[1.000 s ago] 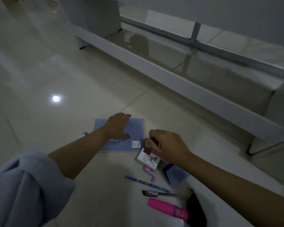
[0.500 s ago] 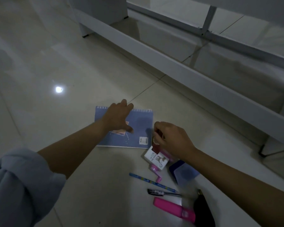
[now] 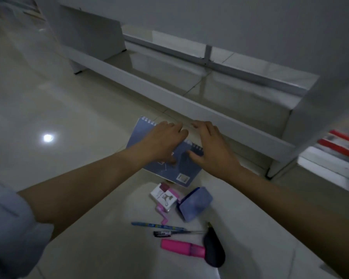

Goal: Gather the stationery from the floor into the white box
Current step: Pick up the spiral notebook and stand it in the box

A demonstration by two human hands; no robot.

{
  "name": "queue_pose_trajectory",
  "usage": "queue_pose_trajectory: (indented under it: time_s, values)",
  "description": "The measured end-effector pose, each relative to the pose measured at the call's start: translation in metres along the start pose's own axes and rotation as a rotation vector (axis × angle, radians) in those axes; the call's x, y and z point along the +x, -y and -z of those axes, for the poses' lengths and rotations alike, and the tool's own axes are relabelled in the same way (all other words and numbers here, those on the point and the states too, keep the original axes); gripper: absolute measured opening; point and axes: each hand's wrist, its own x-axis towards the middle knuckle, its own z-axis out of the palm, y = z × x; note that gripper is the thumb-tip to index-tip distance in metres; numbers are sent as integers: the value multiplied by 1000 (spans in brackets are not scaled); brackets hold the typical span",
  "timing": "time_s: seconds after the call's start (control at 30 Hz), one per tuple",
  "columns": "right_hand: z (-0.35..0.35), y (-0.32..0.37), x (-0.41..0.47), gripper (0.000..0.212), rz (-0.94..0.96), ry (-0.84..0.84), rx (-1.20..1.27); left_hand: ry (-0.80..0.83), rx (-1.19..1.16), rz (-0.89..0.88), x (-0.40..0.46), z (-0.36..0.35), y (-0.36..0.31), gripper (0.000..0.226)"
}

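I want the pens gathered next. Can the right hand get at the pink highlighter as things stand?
Probably yes. The right hand rests on the notebook holding nothing, and the pink highlighter lies uncovered on the floor, with only a black pen beside it.

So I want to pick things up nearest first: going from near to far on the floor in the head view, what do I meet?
Pink highlighter → black pen → blue pen → white card box → blue spiral notebook, with both hands on it.
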Motion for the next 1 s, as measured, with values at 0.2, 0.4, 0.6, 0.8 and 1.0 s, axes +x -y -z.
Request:
queue_pose_trajectory:
  time_s: [0.2, 0.4, 0.6, 0.8, 1.0]
  values:
    - [72, -27, -55, 84, -245, 189, 2, -70, -62, -115, 18, 45, -71, 68]
    - [139, -54, -111, 33, -391, 315, -63, -190, -41, -263, 43, 86, -157, 65]
    - [205, -82, -157, 24, -449, 193, -72, -327, -67, -349, 78, 119, -223, 67]
    - [267, -121, -195, 28, -528, 87, -19, -690, -236, -533, 120, 142, -271, 68]
    - [313, -167, -217, 8, -648, -93, 101, -813, -317, -545, 155, 125, -293, 58]
